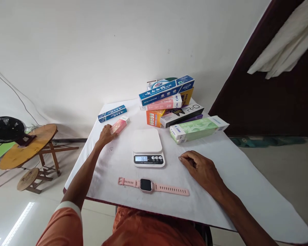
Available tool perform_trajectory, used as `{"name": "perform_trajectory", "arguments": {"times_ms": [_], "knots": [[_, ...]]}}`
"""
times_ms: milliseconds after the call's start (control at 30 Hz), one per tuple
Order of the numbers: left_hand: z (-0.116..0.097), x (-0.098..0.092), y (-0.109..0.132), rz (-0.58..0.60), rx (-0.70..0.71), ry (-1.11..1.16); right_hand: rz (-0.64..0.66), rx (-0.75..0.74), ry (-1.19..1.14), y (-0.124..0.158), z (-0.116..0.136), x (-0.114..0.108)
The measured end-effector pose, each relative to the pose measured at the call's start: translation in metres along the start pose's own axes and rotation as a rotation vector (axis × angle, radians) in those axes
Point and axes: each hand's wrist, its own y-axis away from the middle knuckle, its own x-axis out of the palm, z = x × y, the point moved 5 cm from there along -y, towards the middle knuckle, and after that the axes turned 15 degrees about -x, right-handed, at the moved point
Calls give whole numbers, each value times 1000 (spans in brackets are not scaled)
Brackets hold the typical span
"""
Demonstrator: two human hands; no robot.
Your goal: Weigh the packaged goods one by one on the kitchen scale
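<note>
At the table's left side, my left hand (106, 135) is closed around the near end of a pink box (121, 125), which lies on the cloth. Just behind it are blue toothpaste boxes (112, 113), side by side. A white digital scale (147, 141) stands in the middle with a bare platform, its lit display reading 363. My right hand (199, 167) rests on the cloth right of the scale, fingers curled in, nothing visible in them. A pink smartwatch (146, 185) lies stretched out in front of the scale.
A pile of boxes stands at the back right: a blue toothpaste box (166, 90) on top, a black-and-grey box (182, 115), and a green box (199, 129) in front. A wall rises behind the table. At far left are a fan (7, 130) and a wooden stool (28, 179).
</note>
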Motion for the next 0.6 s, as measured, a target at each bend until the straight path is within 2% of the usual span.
{"name": "perform_trajectory", "arguments": {"times_ms": [167, 267, 400, 500, 600], "knots": [[11, -16, 37, -22, -3, 112, -7, -1, 13, 0, -3, 2], [4, -29, 63, -9, 73, 265, -7, 10, 16, 0, -4, 3], [-27, -32, 96, 133, 280, 350, -13, 22, 8, -1, -4, 3], [-55, -20, 115, 239, 446, 312, -11, 35, 0, -1, -4, 3], [-76, -7, 124, 273, 550, 225, -5, 44, -8, 0, -3, 3]]}}
